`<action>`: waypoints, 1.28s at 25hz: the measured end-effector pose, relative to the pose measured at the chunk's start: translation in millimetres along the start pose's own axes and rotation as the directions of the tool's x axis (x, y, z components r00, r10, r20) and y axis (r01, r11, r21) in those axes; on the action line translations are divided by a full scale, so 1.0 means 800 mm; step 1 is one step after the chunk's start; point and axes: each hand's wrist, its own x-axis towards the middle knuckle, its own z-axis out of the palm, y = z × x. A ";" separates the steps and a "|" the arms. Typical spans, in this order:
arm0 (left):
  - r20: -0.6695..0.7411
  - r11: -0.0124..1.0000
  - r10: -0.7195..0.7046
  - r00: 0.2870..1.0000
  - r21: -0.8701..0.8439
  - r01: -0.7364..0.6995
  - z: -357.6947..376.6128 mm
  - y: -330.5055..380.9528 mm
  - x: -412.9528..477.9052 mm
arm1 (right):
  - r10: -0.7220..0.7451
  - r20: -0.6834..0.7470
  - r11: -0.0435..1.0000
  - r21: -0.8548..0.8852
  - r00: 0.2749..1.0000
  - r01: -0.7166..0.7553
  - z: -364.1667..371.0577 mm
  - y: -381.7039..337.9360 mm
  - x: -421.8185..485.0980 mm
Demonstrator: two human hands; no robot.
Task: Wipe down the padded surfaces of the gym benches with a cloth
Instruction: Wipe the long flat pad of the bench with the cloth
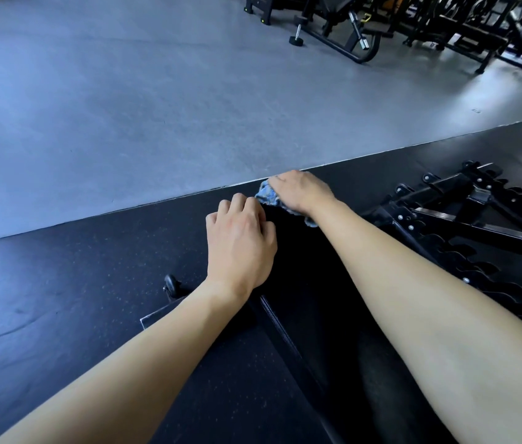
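Your right hand (pixel 301 190) clutches the cloth (pixel 267 197) against the pad (pixel 304 270) while your left hand (pixel 240 238) grips its edge for bracing.

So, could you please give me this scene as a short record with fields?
setting: gym with grey floor, black rubber mat, weight machines at the back
bench: black padded bench surface, running away from the camera
cloth: crumpled blue cloth, at the pad's far end
hands: right hand grips the cloth against the pad; left hand has fingers curled over the pad's left edge
beside bench: black metal frame on the right, small black wheel on the left
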 end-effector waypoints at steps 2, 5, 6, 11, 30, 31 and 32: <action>-0.005 1.000 0.010 1.000 0.012 -0.009 -0.001 0.000 -0.001 | 0.123 -0.080 0.992 0.053 0.989 -0.119 0.000 0.024 -0.005; -0.002 0.999 0.020 1.000 0.036 -0.020 0.000 -0.001 0.000 | 0.358 -0.117 0.923 0.192 0.927 -0.332 0.002 0.051 -0.020; -0.001 0.999 0.024 1.000 0.040 -0.024 -0.001 -0.001 0.000 | 0.392 -0.127 0.912 0.181 0.911 -0.367 0.005 0.056 -0.027; 0.017 0.997 0.048 0.999 0.058 -0.049 -0.004 0.001 -0.001 | 0.311 -0.264 0.949 0.039 0.913 -0.312 0.025 0.058 -0.092; 0.034 1.000 0.016 0.999 0.018 -0.017 -0.005 -0.002 0.000 | 0.455 -0.035 0.889 0.075 0.890 -0.452 0.028 0.119 -0.180; 0.034 1.000 0.021 0.999 0.010 -0.021 -0.004 -0.002 0.001 | 0.478 -0.035 0.878 0.050 0.877 -0.477 0.027 0.107 -0.175; 0.034 1.000 0.025 0.999 0.003 -0.025 -0.005 -0.001 0.001 | 0.479 -0.038 0.878 0.018 0.877 -0.479 0.027 0.095 -0.171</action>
